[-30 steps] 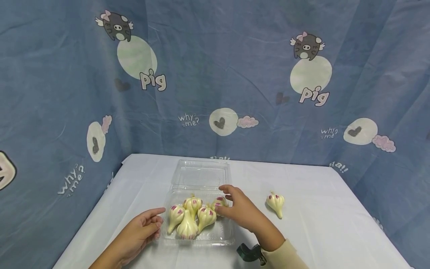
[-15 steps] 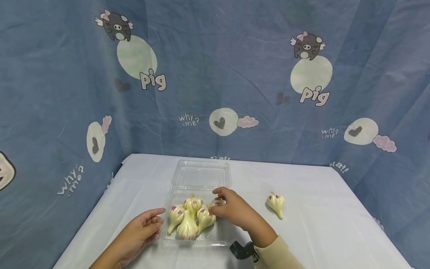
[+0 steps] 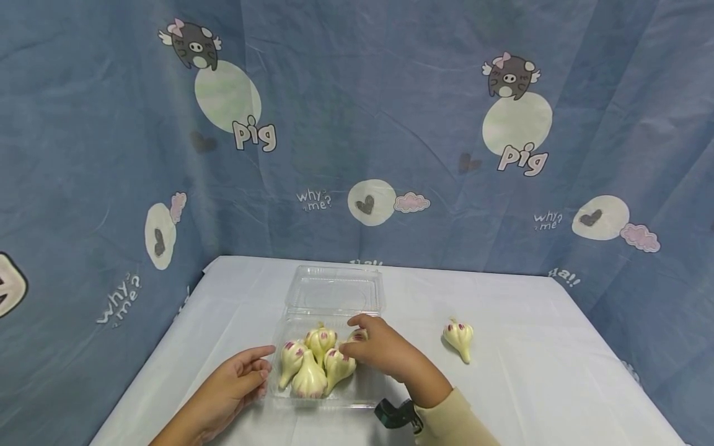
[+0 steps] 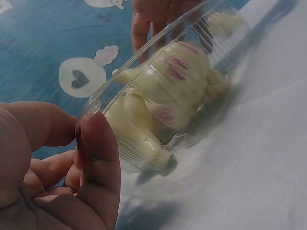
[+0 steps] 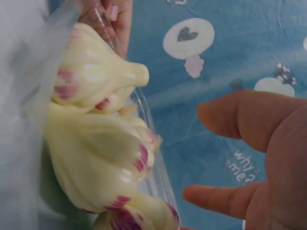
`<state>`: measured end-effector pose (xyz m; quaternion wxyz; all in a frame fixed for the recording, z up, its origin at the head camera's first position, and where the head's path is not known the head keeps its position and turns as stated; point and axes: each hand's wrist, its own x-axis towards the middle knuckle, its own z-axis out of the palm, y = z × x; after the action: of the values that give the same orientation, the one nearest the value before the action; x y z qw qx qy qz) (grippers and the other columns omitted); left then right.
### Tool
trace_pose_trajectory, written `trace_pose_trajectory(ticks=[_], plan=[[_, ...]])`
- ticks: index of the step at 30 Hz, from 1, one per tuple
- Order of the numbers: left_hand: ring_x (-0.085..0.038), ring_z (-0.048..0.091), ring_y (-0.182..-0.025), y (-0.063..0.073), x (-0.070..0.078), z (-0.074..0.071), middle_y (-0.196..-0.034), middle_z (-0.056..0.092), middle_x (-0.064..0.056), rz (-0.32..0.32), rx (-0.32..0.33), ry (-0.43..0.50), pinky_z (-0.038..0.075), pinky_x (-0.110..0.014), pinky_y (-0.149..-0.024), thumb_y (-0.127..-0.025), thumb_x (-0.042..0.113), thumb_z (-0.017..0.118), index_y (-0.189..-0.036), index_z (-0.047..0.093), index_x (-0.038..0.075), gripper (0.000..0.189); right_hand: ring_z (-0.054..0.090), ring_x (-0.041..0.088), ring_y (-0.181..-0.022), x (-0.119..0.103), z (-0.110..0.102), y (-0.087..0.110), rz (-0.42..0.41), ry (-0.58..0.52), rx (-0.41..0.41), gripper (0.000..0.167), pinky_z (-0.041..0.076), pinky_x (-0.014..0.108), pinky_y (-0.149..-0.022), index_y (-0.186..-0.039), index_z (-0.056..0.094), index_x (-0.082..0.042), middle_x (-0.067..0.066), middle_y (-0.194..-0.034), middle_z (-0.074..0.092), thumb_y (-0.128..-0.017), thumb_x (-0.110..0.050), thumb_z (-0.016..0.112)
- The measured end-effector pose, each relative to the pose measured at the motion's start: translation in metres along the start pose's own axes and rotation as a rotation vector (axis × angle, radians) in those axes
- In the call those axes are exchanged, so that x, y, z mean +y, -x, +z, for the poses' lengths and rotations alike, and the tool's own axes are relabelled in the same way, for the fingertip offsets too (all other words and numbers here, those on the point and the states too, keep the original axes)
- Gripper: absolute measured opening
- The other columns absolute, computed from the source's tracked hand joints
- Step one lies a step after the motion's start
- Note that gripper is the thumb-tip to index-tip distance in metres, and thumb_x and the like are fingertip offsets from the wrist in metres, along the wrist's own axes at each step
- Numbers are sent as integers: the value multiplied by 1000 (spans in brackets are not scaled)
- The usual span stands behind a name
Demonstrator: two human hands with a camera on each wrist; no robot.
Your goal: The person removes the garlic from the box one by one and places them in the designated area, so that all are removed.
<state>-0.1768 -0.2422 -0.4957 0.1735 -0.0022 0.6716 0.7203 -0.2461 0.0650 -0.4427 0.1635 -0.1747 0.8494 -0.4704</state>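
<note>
A clear plastic clamshell box [image 3: 357, 396] lies on the white table with its lid [image 3: 334, 288] folded back. Several pale garlic bulbs with purple streaks sit in it, among them a front bulb [image 3: 309, 378] and a right-hand bulb [image 3: 339, 367]. My left hand [image 3: 231, 384] pinches the box's left rim between thumb and index finger, as the left wrist view shows. My right hand [image 3: 387, 350] hovers over the box's right side, fingers and thumb spread apart. It partly hides the rearmost right bulb [image 3: 357, 335]. In the right wrist view nothing lies between thumb and finger.
One more garlic bulb [image 3: 458, 339] lies on the table right of the box. A blue patterned curtain [image 3: 357, 124] hangs behind and beside the table. A dark wrist mount [image 3: 396, 414] sticks out from the right sleeve, close to the box's front right corner.
My right hand has moved left and slightly down over the box. The bulbs at the right and front have shifted a little leftward. My left hand stays at the rim.
</note>
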Motion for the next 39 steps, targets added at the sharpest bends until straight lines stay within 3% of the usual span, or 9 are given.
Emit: trace_pose_trajectory(ticks=[5,17,27,39], plan=[[-11,57,-83,0,0,0,-112,56,-5,10,-3,-3,57,-24,-74,-106,9,59,-160,21,-11,68,55,43,-133,-4,4,0,14,14,-8,64,53,58,-101,-143,56,3,29,-143,55,-91,-29,74],[-10,57,-82,1,0,0,-111,56,-3,25,-15,2,57,-23,-73,-107,10,59,-159,21,-12,69,44,42,-140,-2,12,-3,12,111,21,59,42,61,-113,-135,63,9,31,-145,49,-92,-30,69],[-11,57,-85,-2,-4,-1,-112,56,-5,4,4,2,58,-25,-75,-106,7,59,-160,23,-10,67,52,39,-127,-2,13,1,14,117,73,54,46,61,-106,-133,65,6,25,-133,52,-92,-28,72],[-11,58,-84,-1,-2,0,-111,56,-5,2,4,2,58,-24,-74,-106,7,59,-160,22,-10,68,52,37,-130,-2,7,2,-24,131,114,55,46,59,-108,-131,66,2,24,-138,53,-85,-25,77]])
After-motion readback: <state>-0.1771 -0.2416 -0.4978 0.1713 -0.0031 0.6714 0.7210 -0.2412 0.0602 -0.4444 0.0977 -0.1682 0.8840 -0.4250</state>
